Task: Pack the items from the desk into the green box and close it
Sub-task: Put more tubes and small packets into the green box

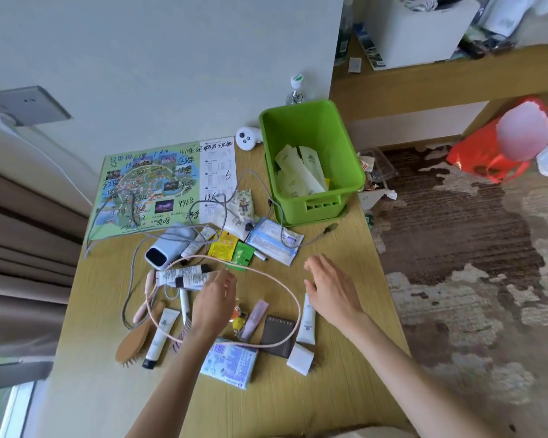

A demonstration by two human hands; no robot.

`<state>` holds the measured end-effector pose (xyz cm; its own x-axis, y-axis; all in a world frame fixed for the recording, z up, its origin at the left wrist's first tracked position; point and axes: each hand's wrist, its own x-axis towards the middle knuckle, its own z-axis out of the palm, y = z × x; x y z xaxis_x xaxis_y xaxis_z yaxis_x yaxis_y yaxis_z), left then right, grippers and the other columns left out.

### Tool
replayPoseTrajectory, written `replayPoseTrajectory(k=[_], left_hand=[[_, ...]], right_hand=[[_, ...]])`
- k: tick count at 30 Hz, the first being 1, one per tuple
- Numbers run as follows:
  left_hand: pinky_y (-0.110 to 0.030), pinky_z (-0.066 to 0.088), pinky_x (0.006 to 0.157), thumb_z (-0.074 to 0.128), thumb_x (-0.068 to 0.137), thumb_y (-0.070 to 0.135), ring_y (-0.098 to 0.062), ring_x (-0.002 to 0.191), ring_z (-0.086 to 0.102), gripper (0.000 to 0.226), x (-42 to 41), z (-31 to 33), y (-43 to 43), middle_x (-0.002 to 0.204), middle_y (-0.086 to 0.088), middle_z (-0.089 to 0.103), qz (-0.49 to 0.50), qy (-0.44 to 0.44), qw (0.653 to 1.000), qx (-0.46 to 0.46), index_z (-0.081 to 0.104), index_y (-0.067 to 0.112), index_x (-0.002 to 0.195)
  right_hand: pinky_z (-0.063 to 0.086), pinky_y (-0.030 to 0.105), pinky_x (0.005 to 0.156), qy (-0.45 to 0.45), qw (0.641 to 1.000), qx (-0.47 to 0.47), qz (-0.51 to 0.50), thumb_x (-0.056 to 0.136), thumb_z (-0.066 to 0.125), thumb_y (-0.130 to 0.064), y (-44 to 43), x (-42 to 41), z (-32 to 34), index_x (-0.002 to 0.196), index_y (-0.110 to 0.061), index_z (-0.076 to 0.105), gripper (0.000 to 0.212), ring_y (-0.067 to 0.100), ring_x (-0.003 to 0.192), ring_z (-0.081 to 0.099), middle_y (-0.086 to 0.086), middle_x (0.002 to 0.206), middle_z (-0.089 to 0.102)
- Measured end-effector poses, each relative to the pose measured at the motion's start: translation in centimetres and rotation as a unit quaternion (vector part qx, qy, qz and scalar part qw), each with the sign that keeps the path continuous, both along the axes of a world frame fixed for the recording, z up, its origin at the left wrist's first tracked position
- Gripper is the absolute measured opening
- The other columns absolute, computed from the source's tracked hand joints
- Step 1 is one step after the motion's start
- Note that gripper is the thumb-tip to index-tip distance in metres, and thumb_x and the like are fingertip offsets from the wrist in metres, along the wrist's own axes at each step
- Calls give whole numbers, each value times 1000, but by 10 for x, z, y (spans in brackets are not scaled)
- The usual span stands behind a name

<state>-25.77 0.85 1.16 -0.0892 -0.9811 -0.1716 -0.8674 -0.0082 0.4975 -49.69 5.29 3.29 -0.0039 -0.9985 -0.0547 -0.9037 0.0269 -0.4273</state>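
While both hands hung over the bench (345, 384), stock stood thus.

Box (314, 213): green, open-topped, at the far right corner of the bench; pale sachets (301, 172) already inside. No lid was in view.

Left hand (215, 295): fingers relaxed and nearly straight, tips at the end of a tube (181, 276); it gripped nothing.

Right hand (332, 289): open, fingers loosely spread above the bench, holding nothing.

Items not yet packed, all light by the look of them:
- Pink cable (299, 308), looped wide across other items; limp, likely to drag neighbours. Best gathered into a coil first.
- Grey cable (234, 200), trailing over the map (146, 191) to the box front; same handling.
- White tube (307, 320), just beside the right hand; soft, best pinched at mid-body.
- Brush (136, 336), stiff; best taken by the handle.
- Compact (277, 333), flat and rigid, possibly fragile; best lifted by the edges.
- Tissue pack (228, 361) and wipes (276, 241), soft and slick-wrapped; a broad grip would suit.
- Grey device (166, 248), probably the heaviest; a whole-hand grasp would suit.
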Motion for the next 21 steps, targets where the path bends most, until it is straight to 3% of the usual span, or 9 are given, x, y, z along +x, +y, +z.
replayPoseTrajectory(k=[3,5,7,9,13,16,18,21], left_hand=[[-29,46,52,50,99,23,-11,67,60,17,12,-3,18,104,-2,66,-17,-1,1000,7,64,14,100],[-31,52,51,52,98,23,-11,68,62,15,14,-3,27,105,1,65,-35,-10,999,-1,65,16,101],[-29,51,49,53,98,20,-12,69,63,14,13,-1,32,105,2,65,-35,-4,999,-23,65,16,100],[-22,46,48,53,97,15,-13,69,62,12,13,5,31,103,1,66,-29,9,998,-51,65,13,100],[-28,47,51,57,91,4,-20,83,63,16,21,18,24,103,-2,66,-19,-11,993,-118,65,13,101],[-37,52,71,58,85,-2,-26,107,56,36,29,19,9,117,-6,62,-21,-76,992,-101,63,14,117],[-38,47,90,55,84,-2,-24,118,49,49,33,15,-2,129,-4,55,-38,-131,988,-73,55,18,129],[-35,38,101,53,86,1,-22,126,43,55,37,6,-16,137,-3,48,-72,-202,976,-36,46,20,136]], right_hand=[[40,27,58,47,989,133,-48,94,53,-24,21,11,-22,136,-5,35,49,21,87,65,7,107,63],[50,29,57,42,982,166,-83,95,54,-28,27,18,-29,141,-2,27,60,22,83,68,8,104,66],[48,26,51,13,977,178,-119,94,58,-30,29,22,-34,140,-1,26,63,21,78,68,10,105,66],[35,19,41,-20,970,188,-151,92,62,-29,27,26,-38,138,-1,28,64,17,68,61,11,107,65],[33,19,43,-73,964,182,-177,91,64,-25,24,33,-38,123,-2,40,47,22,74,63,12,105,64],[31,19,44,-53,978,138,-144,93,60,-26,17,39,-30,114,-5,45,33,20,74,62,9,106,59],[29,17,46,-22,988,95,-121,94,56,-25,10,42,-22,110,-7,48,26,15,73,53,6,110,53],[38,21,56,-3,995,52,-88,94,53,-22,0,46,-12,105,-6,51,20,15,80,49,7,112,48]])
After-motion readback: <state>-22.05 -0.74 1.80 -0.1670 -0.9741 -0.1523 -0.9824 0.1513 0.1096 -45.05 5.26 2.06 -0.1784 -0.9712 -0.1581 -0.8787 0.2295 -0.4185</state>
